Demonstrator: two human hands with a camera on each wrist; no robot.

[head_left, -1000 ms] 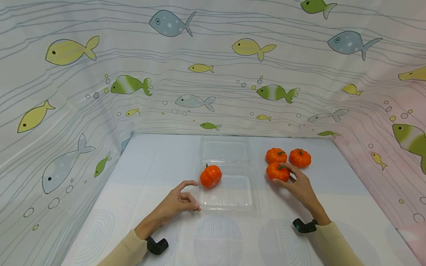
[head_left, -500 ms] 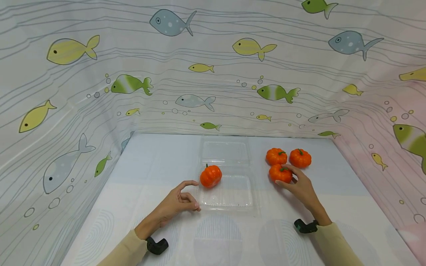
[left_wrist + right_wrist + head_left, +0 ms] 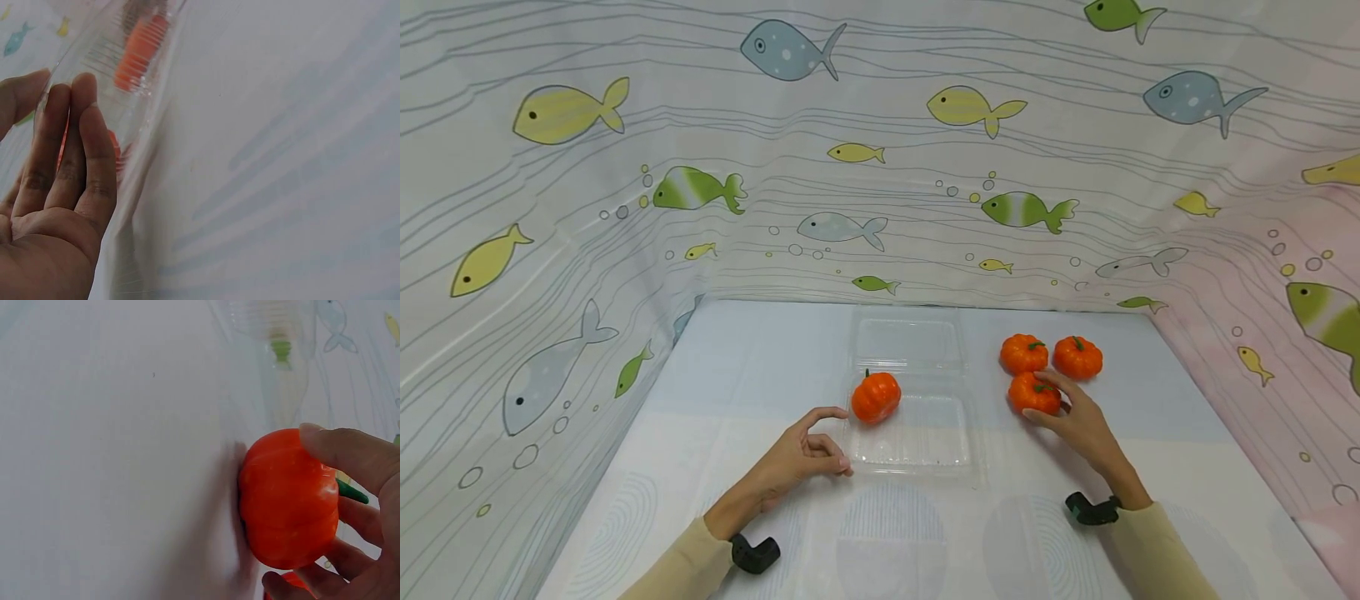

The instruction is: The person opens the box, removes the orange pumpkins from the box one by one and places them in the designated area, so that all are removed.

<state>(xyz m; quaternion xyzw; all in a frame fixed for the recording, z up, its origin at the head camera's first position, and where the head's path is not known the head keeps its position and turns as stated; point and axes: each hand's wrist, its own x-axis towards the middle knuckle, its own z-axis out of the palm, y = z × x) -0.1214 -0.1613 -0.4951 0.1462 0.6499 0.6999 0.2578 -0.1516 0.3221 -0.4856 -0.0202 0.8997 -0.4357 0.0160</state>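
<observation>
My right hand [image 3: 1078, 425] holds a shiny orange toy pumpkin [image 3: 1028, 395] with a green stem, right of the clear plastic box. In the right wrist view the thumb lies on one side of this pumpkin [image 3: 287, 500], the other fingers around its far side, and its base is close to the table. At the left edge of the open clamshell box [image 3: 917, 454] is my left hand [image 3: 793, 458], fingers fairly straight in the left wrist view, fingertips right at the rim, with no pumpkin between them. Another toy pumpkin [image 3: 876, 398] lies tilted in the box's left part.
Two more toy pumpkins, a left one [image 3: 1023, 354] and a right one [image 3: 1078, 358], sit just behind my right hand. The box's clear lid [image 3: 906, 343] lies folded back, away from me. A fish-patterned curtain [image 3: 880, 242] encloses the table's back and sides.
My right hand and the pumpkin in it have shifted slightly right and towards me, a little away from the pumpkin behind. The left hand has stayed at the box edge.
</observation>
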